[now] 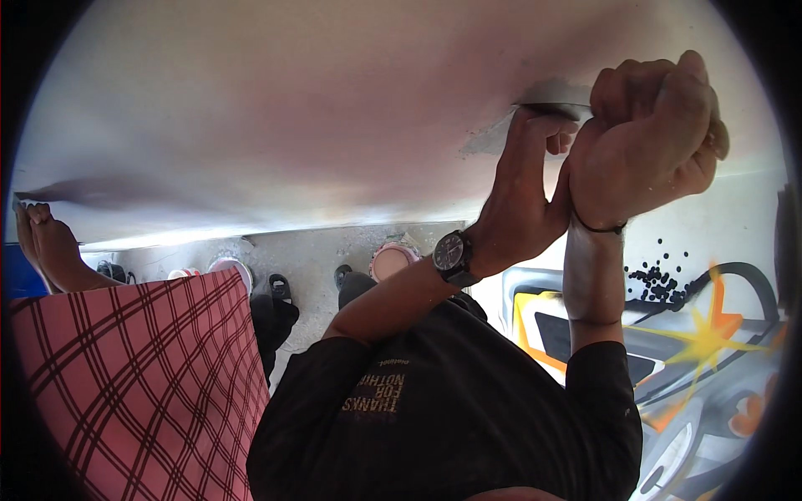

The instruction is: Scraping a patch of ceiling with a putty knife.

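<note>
While a broad, pale wall (pixel 292 108) with a smooth, matte face and blurred pinkish shading fills the upper view, the wearer's soft black T-shirt (pixel 468 401), marked with a small block of golden lettering, takes up the lower middle. At the left spreads a co-worker's pink shirt (pixel 150 359), its woven cloth crossed by dark plaid lines; at the right, a mural (pixel 702 351) shows grey curves, a spiky yellow star and scattered black dots. Between wall and bodies runs a strip of rough grey floor (pixel 322 275). The wearer's right hand (pixel 652 138) is raised near the wall, fingers curled inward; whether its grip is clamped on anything I cannot tell. Just beside it, the left hand (pixel 520 200) reaches up with bent fingers touching a tool's edge, though I cannot tell whether they pinch it or merely press. The co-worker's hand (pixel 58 250) is at the wall's far left. A round tub (pixel 393 263) with a pinkish rim stands on the floor. Behind the fingers lies a rough-edged grey patch (pixel 489 138), and against it the thin, flat, dark blade (pixel 551 109). A round-faced dark watch (pixel 452 252) circles the left wrist, a slim black band (pixel 603 228) the right.
</note>
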The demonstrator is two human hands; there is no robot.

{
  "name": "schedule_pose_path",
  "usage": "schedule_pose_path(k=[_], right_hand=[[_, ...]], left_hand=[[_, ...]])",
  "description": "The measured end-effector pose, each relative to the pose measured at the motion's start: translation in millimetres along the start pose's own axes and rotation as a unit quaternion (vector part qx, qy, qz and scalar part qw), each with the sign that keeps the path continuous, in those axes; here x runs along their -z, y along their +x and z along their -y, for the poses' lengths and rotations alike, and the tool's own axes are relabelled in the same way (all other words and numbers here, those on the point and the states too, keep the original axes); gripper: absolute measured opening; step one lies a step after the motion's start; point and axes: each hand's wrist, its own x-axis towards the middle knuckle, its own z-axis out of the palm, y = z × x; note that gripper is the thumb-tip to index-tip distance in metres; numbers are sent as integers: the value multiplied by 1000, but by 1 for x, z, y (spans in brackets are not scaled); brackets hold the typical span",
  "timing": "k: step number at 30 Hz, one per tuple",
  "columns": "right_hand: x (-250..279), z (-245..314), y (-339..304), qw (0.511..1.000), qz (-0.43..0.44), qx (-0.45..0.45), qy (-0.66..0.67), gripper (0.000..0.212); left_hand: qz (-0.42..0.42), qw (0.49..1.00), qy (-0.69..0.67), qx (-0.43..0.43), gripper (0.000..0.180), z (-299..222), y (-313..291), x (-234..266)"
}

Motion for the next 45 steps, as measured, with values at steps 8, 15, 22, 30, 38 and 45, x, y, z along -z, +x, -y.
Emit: schedule_pose_path(k=[8, 15, 22, 30, 38, 45], right_hand=[[-2, 2, -5, 999, 12, -19, -31, 44], [14, -25, -12, 997, 44, 36, -54, 40], [14, -1, -1, 992, 83, -77, -56, 40], [42, -1, 20, 902, 286, -165, 277, 41], [39, 7, 12, 927, 213, -186, 248, 32], [29, 14, 18, 948, 157, -191, 199, 32]], left_hand=[[0, 1000, 3, 0, 35, -2, 2, -1], [-3, 1000, 14, 12, 36, 9, -11, -2], [-11, 1000, -7, 14, 40, 8, 0, 1], [-5, 1000, 7, 16, 43, 0, 1, -4], [-32, 999, -7, 5, 39, 5, -3, -7], [-24, 1000, 9, -8, 39, 0, 2, -4]])
